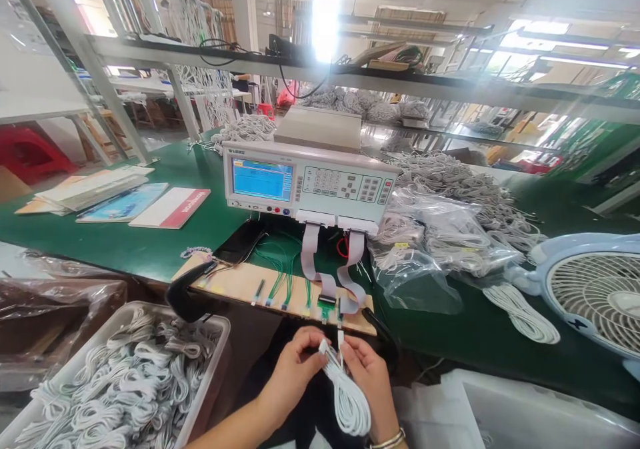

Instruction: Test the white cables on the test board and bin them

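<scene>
A coiled bundle of white cable [350, 402] hangs between my two hands, just below the front edge of a wooden test board [240, 289]. My left hand [304, 356] pinches one end of the cable near a white connector. The fingers of my right hand [364, 362] close on the other end, whose white plug [341, 338] points up toward the sockets on the board's edge. Whether the plug touches a socket I cannot tell. Grey ribbon cables [311, 252] run from the board up to a tester [310, 182] with a lit blue screen.
At lower left stands a white bin [223, 349] full of coiled cables. Bagged cables [425, 236] and a large cable pile [470, 189] lie right of the tester, beside a light blue fan [600, 289]. Booklets [170, 208] rest at left; a translucent box [525, 402] sits at lower right.
</scene>
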The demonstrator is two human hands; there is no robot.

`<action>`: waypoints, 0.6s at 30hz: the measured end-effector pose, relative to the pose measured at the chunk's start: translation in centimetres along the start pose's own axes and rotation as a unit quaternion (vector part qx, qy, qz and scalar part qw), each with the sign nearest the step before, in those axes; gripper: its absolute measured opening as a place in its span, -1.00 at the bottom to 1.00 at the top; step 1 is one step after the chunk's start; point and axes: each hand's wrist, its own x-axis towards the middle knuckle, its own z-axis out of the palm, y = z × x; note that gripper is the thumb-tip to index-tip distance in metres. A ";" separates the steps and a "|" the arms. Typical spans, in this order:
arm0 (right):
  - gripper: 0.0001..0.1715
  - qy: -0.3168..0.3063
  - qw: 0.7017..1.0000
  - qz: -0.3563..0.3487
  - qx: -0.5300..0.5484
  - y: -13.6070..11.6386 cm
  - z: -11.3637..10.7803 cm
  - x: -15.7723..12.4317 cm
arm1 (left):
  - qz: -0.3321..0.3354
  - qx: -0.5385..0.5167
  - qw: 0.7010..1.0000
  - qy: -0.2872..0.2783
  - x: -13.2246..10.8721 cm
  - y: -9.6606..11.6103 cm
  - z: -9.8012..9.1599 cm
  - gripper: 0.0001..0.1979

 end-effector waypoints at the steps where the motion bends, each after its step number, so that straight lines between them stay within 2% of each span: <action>1: -0.67 -0.007 1.000 0.013 0.022 0.0 -0.2 0.2 | 0.011 0.009 1.000 -0.010 0.1 0.1 0.1 -0.81; 4: -0.68 -0.018 0.998 0.027 0.063 0.0 -0.3 0.7 | 0.009 -0.017 0.999 -0.036 0.4 0.1 0.1 -0.75; 8: -0.68 -0.019 0.987 0.067 0.148 0.4 0.3 1.1 | -0.010 -0.048 0.998 -0.029 0.9 -0.2 -0.5 -0.72; 11: -0.69 0.002 0.982 0.073 0.174 0.4 0.8 1.1 | -0.063 -0.047 0.997 -0.013 1.3 0.0 -1.4 -0.75; 13: -0.69 0.014 0.993 0.038 0.110 0.0 0.8 0.8 | -0.121 -0.054 0.991 -0.009 1.7 0.3 -1.8 -0.73; 15: -0.67 0.003 1.000 -0.002 -0.003 -0.5 0.3 0.4 | -0.174 -0.076 0.982 -0.016 1.9 0.6 -1.9 -0.73; 18: -0.65 -0.016 0.987 -0.045 -0.154 -1.1 -0.7 -0.1 | -0.217 -0.114 0.969 -0.023 2.2 0.8 -1.4 -0.73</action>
